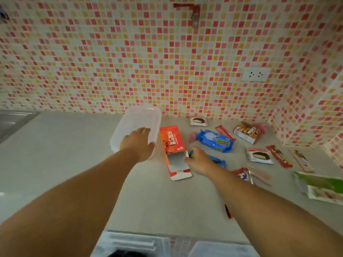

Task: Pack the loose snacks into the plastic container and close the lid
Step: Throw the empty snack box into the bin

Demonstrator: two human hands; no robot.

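Note:
A translucent plastic container [141, 117] lies on the grey counter [74, 164] near the tiled wall. My left hand [138, 144] rests palm down on its near end, fingers spread, thumb at its right edge. Just to its right lies an orange carton [171, 141] with its near end open. My right hand [199, 160] grips a small blue snack packet [218, 161] beside that open end; the packet's ends stick out on both sides of the hand. Whether the container has its lid on is unclear.
Loose snacks cover the right of the counter: a big blue packet [215, 140], two chocolate pie packets [198, 121] [259, 155], a Collon box [247, 131], red sticks [279, 156], a green-white pack [323, 186]. A sink [11, 123] lies far left.

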